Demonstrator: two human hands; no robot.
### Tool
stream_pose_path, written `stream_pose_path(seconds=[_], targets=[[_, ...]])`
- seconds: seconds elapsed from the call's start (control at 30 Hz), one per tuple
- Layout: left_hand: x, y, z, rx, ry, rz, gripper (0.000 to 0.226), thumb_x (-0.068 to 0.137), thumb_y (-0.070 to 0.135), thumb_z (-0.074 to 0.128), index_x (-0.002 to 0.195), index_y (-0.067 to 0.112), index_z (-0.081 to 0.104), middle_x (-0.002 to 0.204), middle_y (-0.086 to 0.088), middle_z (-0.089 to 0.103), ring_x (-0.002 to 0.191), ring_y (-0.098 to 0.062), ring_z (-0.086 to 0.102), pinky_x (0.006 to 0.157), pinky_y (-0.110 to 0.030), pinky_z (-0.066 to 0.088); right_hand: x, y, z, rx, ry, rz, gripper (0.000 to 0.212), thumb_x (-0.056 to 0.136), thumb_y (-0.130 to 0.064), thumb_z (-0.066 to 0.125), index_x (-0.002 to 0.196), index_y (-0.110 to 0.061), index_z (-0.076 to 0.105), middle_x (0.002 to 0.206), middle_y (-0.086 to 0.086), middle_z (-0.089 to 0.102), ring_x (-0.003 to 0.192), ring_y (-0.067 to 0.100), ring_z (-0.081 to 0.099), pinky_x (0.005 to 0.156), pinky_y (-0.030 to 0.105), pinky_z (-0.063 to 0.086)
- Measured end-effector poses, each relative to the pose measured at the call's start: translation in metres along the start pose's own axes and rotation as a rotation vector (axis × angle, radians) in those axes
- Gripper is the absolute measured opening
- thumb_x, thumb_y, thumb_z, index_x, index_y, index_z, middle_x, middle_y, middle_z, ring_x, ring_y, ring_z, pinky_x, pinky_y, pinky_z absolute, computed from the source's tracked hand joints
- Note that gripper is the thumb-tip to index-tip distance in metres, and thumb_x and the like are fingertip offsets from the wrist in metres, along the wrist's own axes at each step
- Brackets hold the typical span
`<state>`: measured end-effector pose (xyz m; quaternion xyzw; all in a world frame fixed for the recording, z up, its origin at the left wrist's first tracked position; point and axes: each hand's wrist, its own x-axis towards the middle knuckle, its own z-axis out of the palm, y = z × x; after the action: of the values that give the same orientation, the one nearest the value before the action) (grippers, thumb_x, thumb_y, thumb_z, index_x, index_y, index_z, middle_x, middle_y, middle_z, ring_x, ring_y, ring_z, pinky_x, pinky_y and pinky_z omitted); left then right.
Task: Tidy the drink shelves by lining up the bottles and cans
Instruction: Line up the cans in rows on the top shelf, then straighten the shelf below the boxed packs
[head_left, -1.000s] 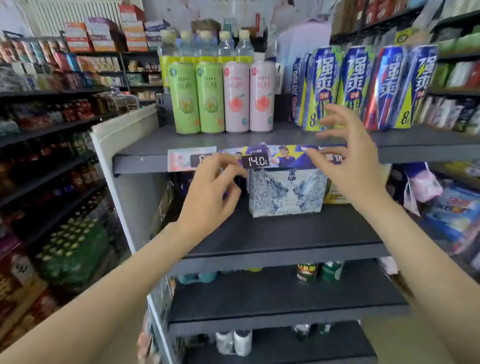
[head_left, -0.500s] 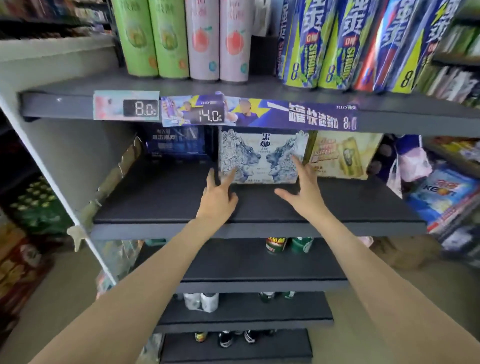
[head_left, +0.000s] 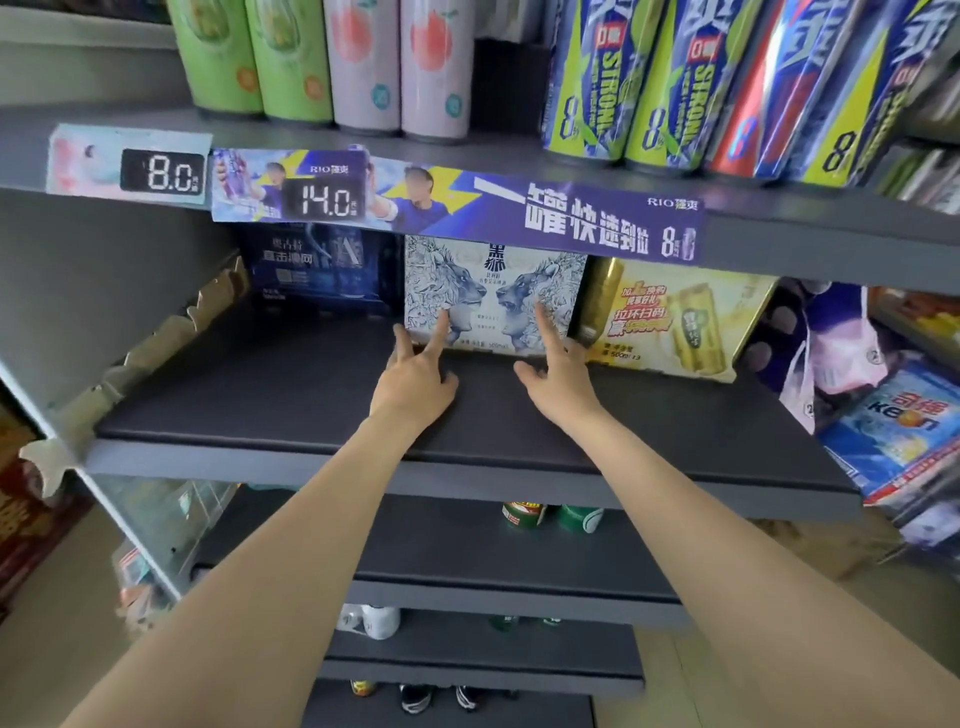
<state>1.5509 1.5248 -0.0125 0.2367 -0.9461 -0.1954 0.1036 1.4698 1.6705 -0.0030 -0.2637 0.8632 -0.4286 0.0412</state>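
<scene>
A white beer carton with two lion heads stands deep on the second dark shelf. My left hand and my right hand reach in side by side, fingers straight, fingertips touching the carton's front face near its lower edge. A dark blue carton stands to its left and a yellow beer carton to its right. On the shelf above stand green cans, pink cans and tall blue-and-yellow cans.
Price tags and a purple banner run along the upper shelf's edge. Lower shelves hold a few cans. Packaged goods hang at the right. A torn cardboard strip lines the shelf's left side.
The view has dropped from the top shelf to the second one. Both hands moved down and inward to the lion carton, and their fingertips now touch its front.
</scene>
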Motion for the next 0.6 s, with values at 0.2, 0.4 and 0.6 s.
stream_pose_path(seconds=[0.2,0.4,0.6], targets=[[0.014,-0.003,0.006,0.104,-0.011,-0.01,0.073,0.097,0.039,0.037,0.144,0.036,-0.018,0.155,-0.022,-0.002,0.145,-0.031,-0.003,0.115,-0.041,0.014,0.013,0.009,0.0,0.017,-0.034,0.014,0.069,0.098,-0.016,0.044,0.147,-0.043,0.004,0.155,0.008,0.013,0.139,0.023,0.023,0.098,0.021,0.026],[0.018,-0.001,0.005,0.132,-0.022,-0.031,0.071,0.097,0.041,0.033,0.143,0.036,-0.021,0.155,-0.022,0.001,0.145,-0.031,-0.001,0.115,-0.041,0.011,0.015,0.008,-0.008,0.185,-0.093,0.06,0.067,0.097,-0.012,0.045,0.146,-0.045,0.014,0.156,-0.001,0.014,0.143,0.021,0.015,0.108,0.032,0.026],[-0.003,0.013,0.006,0.136,-0.045,-0.031,0.067,0.098,0.039,0.032,0.145,0.037,-0.015,0.155,-0.022,0.001,0.144,-0.034,0.006,0.115,-0.042,0.01,-0.039,0.04,-0.048,0.348,0.206,0.034,0.058,0.093,-0.01,0.053,0.141,-0.037,0.033,0.148,-0.002,0.033,0.123,0.018,0.048,0.099,0.029,0.041]])
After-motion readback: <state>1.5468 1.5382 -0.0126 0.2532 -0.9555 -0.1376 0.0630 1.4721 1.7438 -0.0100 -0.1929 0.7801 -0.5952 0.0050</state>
